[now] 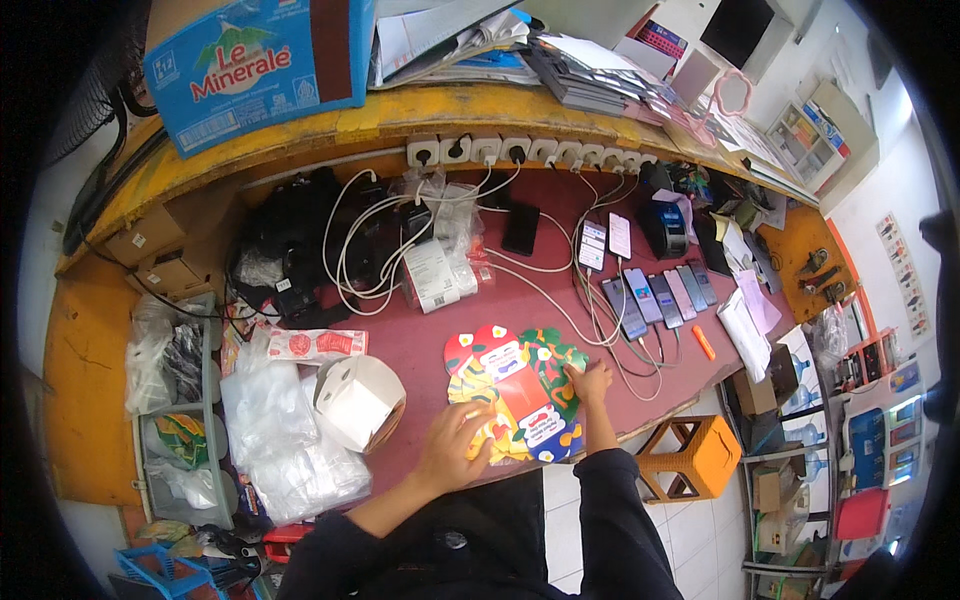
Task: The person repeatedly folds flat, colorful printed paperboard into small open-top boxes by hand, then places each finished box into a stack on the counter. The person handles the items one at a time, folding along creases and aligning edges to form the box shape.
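Note:
Several colourful die-cut printed cards (pixel 515 390) with scalloped edges lie overlapped on the dark red tabletop in front of me. They show red, yellow, green and blue patterns, with a plain orange-red area in the middle. My right hand (pixel 592 384) pinches the right edge of the green card (pixel 550 375), its thumb on top. At the lower left of the pile is my left hand (pixel 460 446), fingers bent and apart, with the fingertips at the yellow patterned card (pixel 478 385). Nothing shows gripped in it.
A white open carton (pixel 360 403) and clear plastic bags (pixel 295 430) sit left. Right of the cards are several phones (pixel 665 300) on cables and an orange marker (pixel 703 342). An orange stool (pixel 695 458) stands by the table edge. White cables (pixel 345 270) loop behind.

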### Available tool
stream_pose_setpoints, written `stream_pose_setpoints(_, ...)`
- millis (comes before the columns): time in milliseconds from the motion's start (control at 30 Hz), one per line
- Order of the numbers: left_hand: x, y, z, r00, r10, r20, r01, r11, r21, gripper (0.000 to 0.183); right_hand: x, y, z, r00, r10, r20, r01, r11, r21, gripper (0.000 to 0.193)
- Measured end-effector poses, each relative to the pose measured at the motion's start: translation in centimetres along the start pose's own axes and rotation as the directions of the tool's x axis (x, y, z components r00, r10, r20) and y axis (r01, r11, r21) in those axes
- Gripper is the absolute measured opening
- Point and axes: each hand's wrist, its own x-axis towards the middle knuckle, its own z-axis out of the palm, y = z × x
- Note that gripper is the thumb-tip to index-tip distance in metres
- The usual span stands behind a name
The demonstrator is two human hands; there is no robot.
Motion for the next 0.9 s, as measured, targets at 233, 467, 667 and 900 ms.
stream_pose_setpoints(233,-0.6,-12.9,11.5,0.605,-0.785,-0.135,0.777,0.619,-0.113,0.063,-0.5,-2.1,1.1,0.932,-0.347,0.104,0.336,0.936,0.108,0.075)
stream_pose_setpoints(467,-2.0,-16.0,12.4,0.615,-0.788,0.022,0.728,0.557,-0.400,0.062,0.7,-4.0,2.1,0.912,-0.384,0.144,0.363,0.919,0.155,0.073)
stream_pose_setpoints(667,-2.4,-16.5,12.8,0.596,-0.801,0.064,0.749,0.525,-0.404,0.063,2.6,-6.0,2.1,0.881,-0.435,0.187,0.405,0.897,0.177,0.069)
stream_pose_setpoints(900,-1.6,-13.9,11.3,0.589,-0.807,0.042,0.775,0.550,-0.311,0.064,1.4,-6.4,1.8,0.890,-0.441,0.119,0.436,0.897,0.066,0.071)
